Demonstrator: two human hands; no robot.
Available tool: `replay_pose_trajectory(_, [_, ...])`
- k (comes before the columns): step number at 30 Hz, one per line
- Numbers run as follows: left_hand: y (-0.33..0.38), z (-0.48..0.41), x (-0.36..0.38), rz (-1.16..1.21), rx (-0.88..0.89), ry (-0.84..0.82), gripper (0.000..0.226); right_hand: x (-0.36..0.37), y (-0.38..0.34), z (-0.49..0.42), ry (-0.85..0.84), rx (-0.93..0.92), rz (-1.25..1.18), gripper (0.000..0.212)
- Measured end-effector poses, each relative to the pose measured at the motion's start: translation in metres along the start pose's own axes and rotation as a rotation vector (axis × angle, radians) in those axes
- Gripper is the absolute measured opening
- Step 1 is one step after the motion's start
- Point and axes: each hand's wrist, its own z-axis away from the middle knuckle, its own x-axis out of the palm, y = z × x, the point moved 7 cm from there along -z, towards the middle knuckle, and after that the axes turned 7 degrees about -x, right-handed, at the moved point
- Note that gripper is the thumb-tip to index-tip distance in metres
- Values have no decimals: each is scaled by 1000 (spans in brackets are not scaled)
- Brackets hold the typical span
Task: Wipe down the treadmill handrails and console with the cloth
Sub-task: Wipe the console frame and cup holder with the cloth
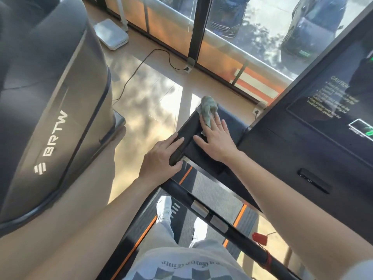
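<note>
Above glossy sunlit floor (141, 102), flat right hand (216, 142) pins crumpled green cloth (207, 110) farther up the black flat handrail (188, 126) than the clasping left hand (159, 158)

Cloth (207, 110) on console (189, 147), beneath right hand (217, 143)
</note>
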Motion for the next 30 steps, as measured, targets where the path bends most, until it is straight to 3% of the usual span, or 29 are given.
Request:
replay_pose_trajectory(3, [-2,2,1,11,-5,-1,70,17,-3,29,-28,-30,132,79])
replay_pose_trajectory(8, [-4,4,3,18,-1,-6,69,7,38,59,17,258,313,81])
replay_pose_trajectory(12, [-4,4,4,30,7,-10,69,-12,45,48,51,312,282,77])
replay_pose_trajectory(16, [-5,5,4,42,8,-22,69,-25,39,26,50,217,143,63])
replay_pose_trajectory(23, [-4,5,0,121,9,-18,65,-24,19,-9,-8,106,-5,75])
replay_pose_trajectory(26, [-13,4,-5,321,-77,-13,55,-13,-12,-18,-68,-12,30,76])
replay_pose_trajectory(30, [-40,5,-25,636,-296,179,44,10,-64,-4,-75,-247,32,74])
